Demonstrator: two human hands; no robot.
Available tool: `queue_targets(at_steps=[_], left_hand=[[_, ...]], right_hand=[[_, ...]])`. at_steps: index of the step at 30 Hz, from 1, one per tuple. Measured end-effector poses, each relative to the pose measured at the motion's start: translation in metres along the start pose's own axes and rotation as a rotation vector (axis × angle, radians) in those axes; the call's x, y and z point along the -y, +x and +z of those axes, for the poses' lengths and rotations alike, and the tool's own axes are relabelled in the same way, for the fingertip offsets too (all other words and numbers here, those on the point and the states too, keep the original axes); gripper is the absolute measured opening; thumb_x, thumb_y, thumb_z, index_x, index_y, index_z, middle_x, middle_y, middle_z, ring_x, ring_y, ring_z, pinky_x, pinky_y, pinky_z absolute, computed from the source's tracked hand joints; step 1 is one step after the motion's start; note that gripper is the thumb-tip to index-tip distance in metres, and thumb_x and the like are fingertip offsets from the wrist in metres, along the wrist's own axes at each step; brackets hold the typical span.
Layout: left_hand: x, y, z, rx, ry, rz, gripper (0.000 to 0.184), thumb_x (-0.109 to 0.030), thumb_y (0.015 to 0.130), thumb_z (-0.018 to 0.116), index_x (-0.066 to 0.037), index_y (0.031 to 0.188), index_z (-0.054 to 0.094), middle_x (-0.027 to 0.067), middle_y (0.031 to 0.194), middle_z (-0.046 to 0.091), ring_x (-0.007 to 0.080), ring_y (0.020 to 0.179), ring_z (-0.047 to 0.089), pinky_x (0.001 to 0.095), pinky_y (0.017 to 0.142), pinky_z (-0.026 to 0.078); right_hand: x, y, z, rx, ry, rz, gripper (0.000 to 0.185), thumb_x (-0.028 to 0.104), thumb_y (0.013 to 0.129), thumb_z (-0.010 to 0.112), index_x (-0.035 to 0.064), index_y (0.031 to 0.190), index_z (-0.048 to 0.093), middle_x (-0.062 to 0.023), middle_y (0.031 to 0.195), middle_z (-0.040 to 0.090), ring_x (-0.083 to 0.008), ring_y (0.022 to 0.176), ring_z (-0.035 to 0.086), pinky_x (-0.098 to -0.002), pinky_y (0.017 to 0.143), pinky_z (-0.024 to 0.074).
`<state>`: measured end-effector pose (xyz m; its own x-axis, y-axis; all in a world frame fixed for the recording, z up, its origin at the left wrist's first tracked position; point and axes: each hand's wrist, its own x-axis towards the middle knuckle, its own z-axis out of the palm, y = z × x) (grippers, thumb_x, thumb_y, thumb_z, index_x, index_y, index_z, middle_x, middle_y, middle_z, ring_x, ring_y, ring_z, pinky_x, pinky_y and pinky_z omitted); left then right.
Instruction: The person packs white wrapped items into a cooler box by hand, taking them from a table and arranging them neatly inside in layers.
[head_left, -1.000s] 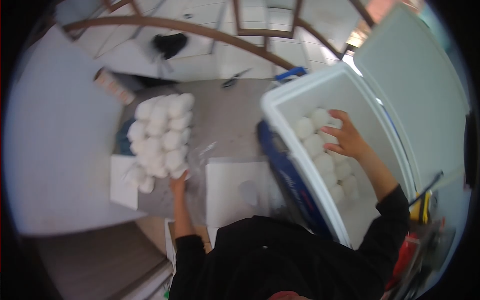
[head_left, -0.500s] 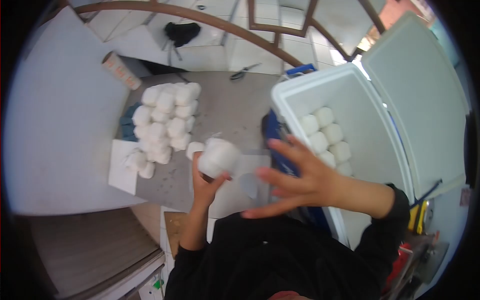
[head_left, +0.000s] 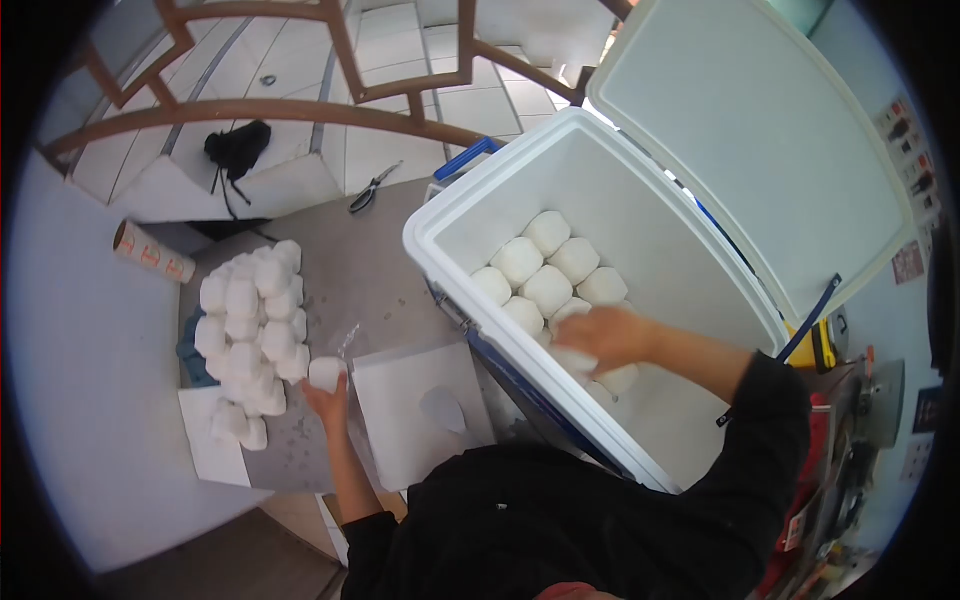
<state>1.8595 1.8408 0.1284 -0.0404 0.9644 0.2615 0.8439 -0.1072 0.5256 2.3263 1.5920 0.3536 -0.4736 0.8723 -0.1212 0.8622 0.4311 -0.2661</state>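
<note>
My left hand is closed around a white rounded lump on the grey table, beside a big heap of similar white lumps. Inside the open white cooler box, my right hand grips another white lump, partly hidden by the fingers and blurred. Several off-white lumps lie in rows on the cooler floor under and beyond that hand.
A pale board with a grey oval lies between heap and cooler. Scissors are at the table's far edge, a printed tube at the left. The cooler lid stands open on the right. Brown bars run behind.
My right hand has gone from open above the board down into the cooler, now gripping a lump. My left hand has moved left to a lump beside the heap. The view has turned right.
</note>
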Motion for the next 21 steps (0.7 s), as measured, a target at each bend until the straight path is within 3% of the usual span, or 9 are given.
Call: queue_targets(at_steps=[2, 6, 8, 11, 14, 16, 18, 20, 21], left_hand=[[-0.016, -0.001, 0.002, 0.173, -0.089, -0.387, 0.094, -0.043, 0.064, 0.079, -0.001, 0.135, 0.033, 0.0256, 0.128, 0.044, 0.0418, 0.118, 0.043, 0.0493, 0.102, 0.032], [-0.029, 0.009, 0.005, 0.221, 0.149, -0.312, 0.097, -0.04, 0.062, 0.081, -0.001, 0.135, 0.03, 0.0251, 0.125, 0.046, 0.042, 0.115, 0.045, 0.0493, 0.101, 0.033], [-0.038, 0.008, -0.002, 0.236, 0.058, -0.254, 0.092, -0.029, 0.058, 0.083, -0.002, 0.13, 0.034, 0.024, 0.123, 0.045, 0.0408, 0.112, 0.045, 0.0481, 0.1, 0.033], [-0.033, 0.003, 0.016, 0.126, -0.194, -0.013, 0.086, -0.018, 0.055, 0.083, -0.003, 0.125, 0.037, 0.0216, 0.122, 0.043, 0.0389, 0.111, 0.044, 0.0461, 0.1, 0.033], [-0.06, -0.009, 0.021, 0.076, -0.293, 0.05, 0.078, -0.009, 0.056, 0.081, -0.004, 0.121, 0.038, 0.0174, 0.121, 0.041, 0.0343, 0.112, 0.043, 0.0435, 0.101, 0.032], [-0.093, -0.015, 0.01, 0.123, -0.49, -0.045, 0.078, -0.007, 0.057, 0.079, -0.004, 0.123, 0.037, 0.0154, 0.121, 0.041, 0.0321, 0.114, 0.043, 0.043, 0.102, 0.032], [-0.137, -0.011, -0.02, 0.176, -0.679, -0.139, 0.078, -0.005, 0.059, 0.077, -0.004, 0.125, 0.036, 0.0134, 0.121, 0.041, 0.0298, 0.116, 0.043, 0.0425, 0.102, 0.032], [-0.193, -0.007, -0.074, 0.262, -0.825, 0.004, 0.082, -0.004, 0.06, 0.076, -0.005, 0.131, 0.034, 0.0112, 0.119, 0.042, 0.027, 0.117, 0.043, 0.0406, 0.101, 0.035], [-0.222, -0.005, -0.102, 0.365, -0.929, 0.106, 0.085, -0.004, 0.06, 0.076, -0.004, 0.133, 0.032, 0.0112, 0.12, 0.042, 0.0266, 0.116, 0.044, 0.0392, 0.099, 0.037]], right_hand=[[0.005, 0.005, 0.06, 0.217, -0.067, -0.147, 0.067, 0.042, 0.065, 0.074, 0.013, 0.119, 0.048, -0.0069, 0.116, 0.05, -0.0198, 0.108, 0.051, -0.0356, 0.083, 0.0438], [-0.004, 0.023, 0.077, 0.084, -0.14, -0.226, 0.068, 0.05, 0.065, 0.071, 0.0134, 0.118, 0.05, -0.0062, 0.113, 0.05, -0.0202, 0.105, 0.05, -0.0369, 0.087, 0.0396], [0.004, 0.027, 0.071, -0.205, -0.286, -0.001, 0.07, 0.056, 0.063, 0.069, 0.0132, 0.115, 0.051, -0.0063, 0.112, 0.05, -0.0212, 0.106, 0.048, -0.0404, 0.091, 0.0356], [-0.016, 0.049, 0.082, -0.222, -0.242, -0.103, 0.072, 0.054, 0.06, 0.072, 0.0128, 0.115, 0.052, -0.0073, 0.113, 0.05, -0.0225, 0.109, 0.047, -0.0432, 0.093, 0.0336], [-0.021, 0.052, 0.072, -0.185, -0.149, -0.186, 0.075, 0.054, 0.058, 0.074, 0.013, 0.116, 0.051, -0.009, 0.115, 0.048, -0.0246, 0.109, 0.046, -0.0434, 0.095, 0.0321], [-0.019, 0.052, 0.038, -0.045, 0.124, -0.172, 0.07, 0.047, 0.062, 0.074, 0.0114, 0.118, 0.049, -0.012, 0.117, 0.047, -0.0282, 0.109, 0.046, -0.0448, 0.094, 0.033], [-0.024, 0.055, -0.003, -0.276, 0.182, -0.243, 0.058, 0.036, 0.069, 0.07, 0.0117, 0.118, 0.05, -0.0155, 0.121, 0.044, -0.0321, 0.109, 0.046, -0.0461, 0.092, 0.0363], [-0.019, 0.059, -0.064, -0.457, 0.289, -0.151, 0.051, 0.024, 0.072, 0.066, 0.0134, 0.12, 0.051, -0.0178, 0.125, 0.043, -0.0348, 0.108, 0.047, -0.0471, 0.091, 0.0395], [0.0, 0.062, -0.097, -0.548, 0.166, -0.221, 0.05, 0.021, 0.073, 0.066, 0.0162, 0.12, 0.052, -0.0171, 0.126, 0.042, -0.0352, 0.109, 0.048, -0.0476, 0.089, 0.041]])
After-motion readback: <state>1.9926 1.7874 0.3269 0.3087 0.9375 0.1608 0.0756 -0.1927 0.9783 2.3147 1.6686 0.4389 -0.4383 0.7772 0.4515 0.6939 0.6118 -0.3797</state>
